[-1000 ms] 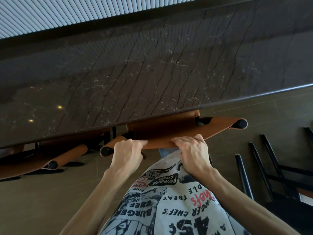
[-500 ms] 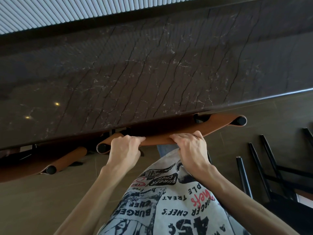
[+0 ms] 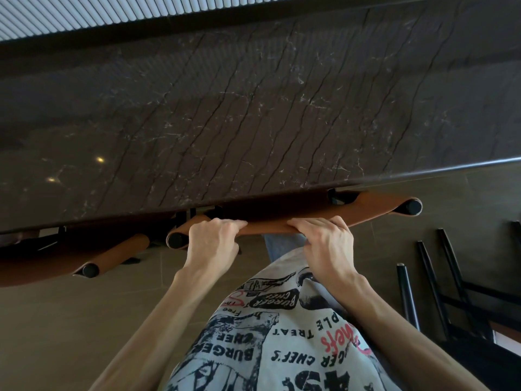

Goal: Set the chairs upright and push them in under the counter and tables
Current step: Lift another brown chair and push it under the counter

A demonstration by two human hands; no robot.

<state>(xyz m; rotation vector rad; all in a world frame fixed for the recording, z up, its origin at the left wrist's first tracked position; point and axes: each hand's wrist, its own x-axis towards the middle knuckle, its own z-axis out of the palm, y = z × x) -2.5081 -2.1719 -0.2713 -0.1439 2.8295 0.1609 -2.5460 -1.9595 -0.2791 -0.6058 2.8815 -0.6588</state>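
Note:
A chair with a brown leather backrest (image 3: 375,207) on black tube ends stands upright at the dark marble counter (image 3: 253,108). Its seat is hidden under the counter's front edge. My left hand (image 3: 212,241) grips the top of the backrest near its left end. My right hand (image 3: 327,241) grips the same backrest a little right of the middle. A second brown chair (image 3: 118,255) stands to the left, also tucked under the counter. At the right a black chair (image 3: 439,280) lies tipped over on the floor, its legs pointing toward the counter.
The floor is brown tile (image 3: 56,320). A ribbed white wall panel (image 3: 84,12) runs behind the counter. My printed shirt (image 3: 270,334) fills the lower middle. A dark seat surface (image 3: 479,359) lies at the bottom right by the tipped chair.
The chair in my hands has slid further forward under the counter, so less of its backrest and seat shows. Both hands keep their hold. The left chair also sits more hidden.

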